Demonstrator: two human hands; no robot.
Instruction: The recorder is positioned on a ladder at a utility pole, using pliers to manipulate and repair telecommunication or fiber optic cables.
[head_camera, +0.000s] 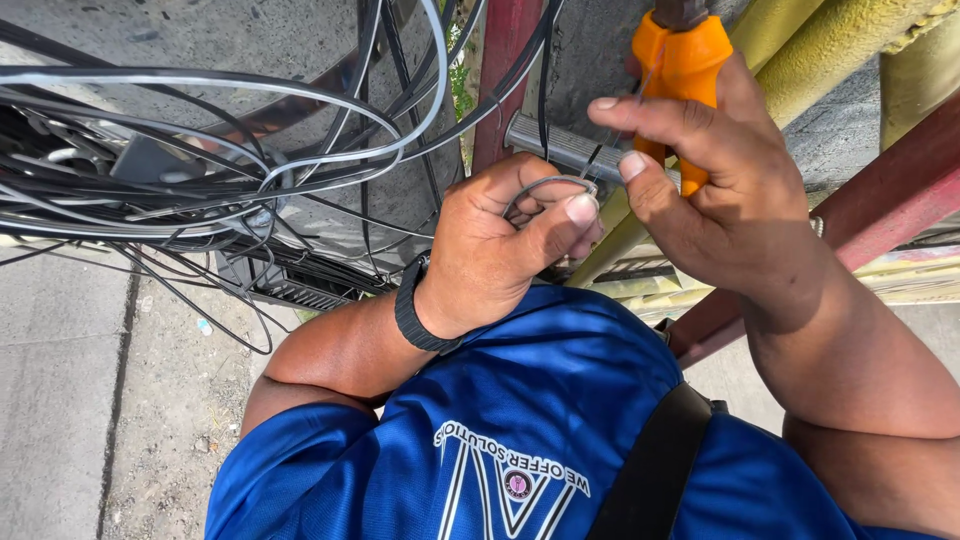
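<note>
My left hand (505, 240) is closed around a thin grey wire (548, 183) that loops over my thumb, beside a ribbed grey metal clamp (560, 147). A black band sits on that wrist. My right hand (725, 190) grips an orange-handled tool (680, 70) in its palm, handle pointing up, while its thumb and forefinger pinch the wire's end next to the clamp. Both hands nearly touch at the fingertips.
A dense bundle of black and grey cables (200, 170) fans out to the left over a dark box (290, 275). Red (880, 205) and yellow (830, 40) metal bars run at the right. Concrete ground (80, 380) lies far below. My blue shirt (520, 430) fills the bottom.
</note>
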